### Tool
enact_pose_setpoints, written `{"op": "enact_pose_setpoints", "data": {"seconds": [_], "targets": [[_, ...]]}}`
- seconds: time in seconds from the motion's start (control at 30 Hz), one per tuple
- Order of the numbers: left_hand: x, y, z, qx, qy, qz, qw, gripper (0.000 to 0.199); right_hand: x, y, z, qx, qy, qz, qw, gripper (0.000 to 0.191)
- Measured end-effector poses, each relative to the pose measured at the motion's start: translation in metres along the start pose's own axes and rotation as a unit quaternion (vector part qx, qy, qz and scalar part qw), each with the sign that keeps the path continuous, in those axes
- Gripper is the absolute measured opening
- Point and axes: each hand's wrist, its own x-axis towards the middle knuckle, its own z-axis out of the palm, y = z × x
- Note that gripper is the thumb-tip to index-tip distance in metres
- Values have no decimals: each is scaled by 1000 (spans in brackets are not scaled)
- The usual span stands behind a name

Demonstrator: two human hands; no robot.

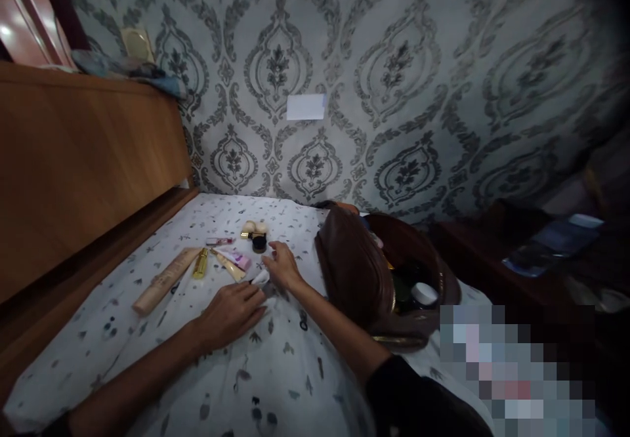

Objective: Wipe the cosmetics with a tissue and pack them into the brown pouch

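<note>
White crumpled material (pixel 260 278) lies by the fingertips of the left hand (pixel 235 313), which rests palm down with its fingers close together; whether it grips the piece, I cannot tell. The right hand (pixel 282 266), its thumb and forefinger parted, is just beside a round black jar (pixel 259 245). Farther left, a pink tube (pixel 239 259), a gold bottle (pixel 200 264) and a long beige tube (pixel 166 282) lie on patterned cloth (pixel 207 391). Right of the hands sits an open brown bag (pixel 355 270).
</note>
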Motion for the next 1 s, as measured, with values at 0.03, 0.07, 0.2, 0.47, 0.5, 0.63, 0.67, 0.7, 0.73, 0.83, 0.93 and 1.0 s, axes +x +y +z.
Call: {"op": "enact_pose_setpoints", "data": {"seconds": [0.03,0.07,0.2,0.47,0.5,0.63,0.67,0.7,0.73,0.83,0.93,1.0], "targets": [[-1,-2,1,-4,11,-7,1000,17,7,1,5,-7,4,10,1000,41],[-3,-3,2,-12,20,-17,1000,17,12,1,8,-12,8,19,1000,43],[-9,-5,10,-56,29,-40,997,13,34,3,17,-29,32,49,998,50],[-5,-9,13,-114,6,-61,992,12,100,1,28,-51,31,112,992,47],[-5,-10,12,-116,0,-61,991,12,107,0,29,-50,25,119,991,46],[-6,-12,11,-112,-25,-62,991,10,123,-3,32,-30,15,149,988,33],[-6,-12,12,-111,-28,-59,992,9,124,-3,32,-18,16,158,987,28],[-7,-13,12,-112,-28,-56,992,9,124,-3,31,-1,18,165,986,25],[-7,-13,12,-115,-24,-53,992,10,123,-3,30,20,22,170,985,23],[-8,-14,13,-151,4,-55,987,11,110,-3,23,118,41,166,978,30],[-8,-14,12,-241,41,-97,965,11,80,-4,10,245,34,142,959,42],[-7,-13,10,-307,59,-147,938,11,52,-4,0,318,14,130,939,46]]}}
